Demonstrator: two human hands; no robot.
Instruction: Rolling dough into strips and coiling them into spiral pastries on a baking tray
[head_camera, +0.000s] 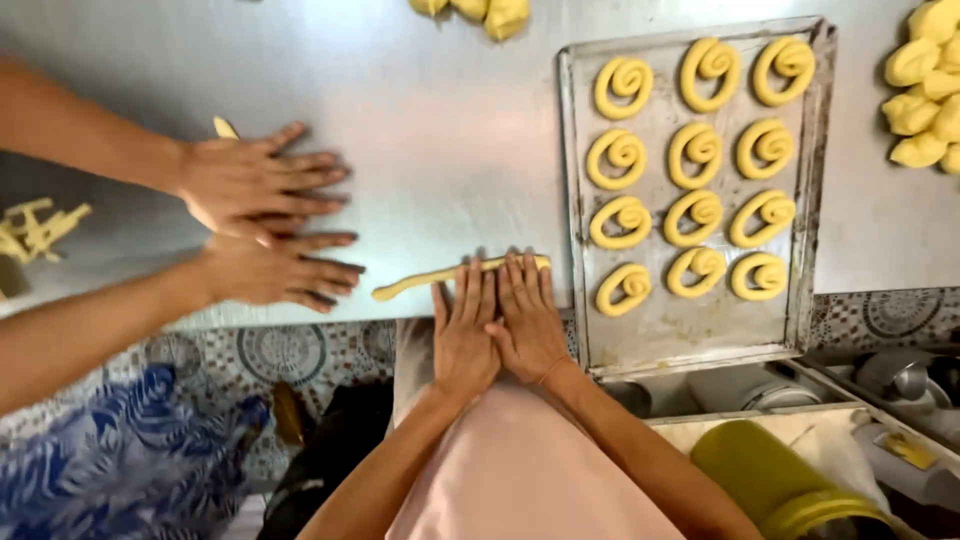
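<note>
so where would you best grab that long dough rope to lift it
Probably at its bare tapered left end, pinched from above. The dough rope lies flat on the steel table, and the left hand and right hand cover its right half beside the baking tray.

a brushed steel table (450, 120) fills the upper part of the view. on it, right of centre, lies a worn metal baking tray (575, 180). a long rope of yellow dough (420, 281) lies on the bare steel near the front edge, just left of the tray. a heap of dough lumps (925, 85) sits at the right edge, a few more lumps (480, 12) at the far edge, and thin dough scraps (35, 228) at the left.
</note>
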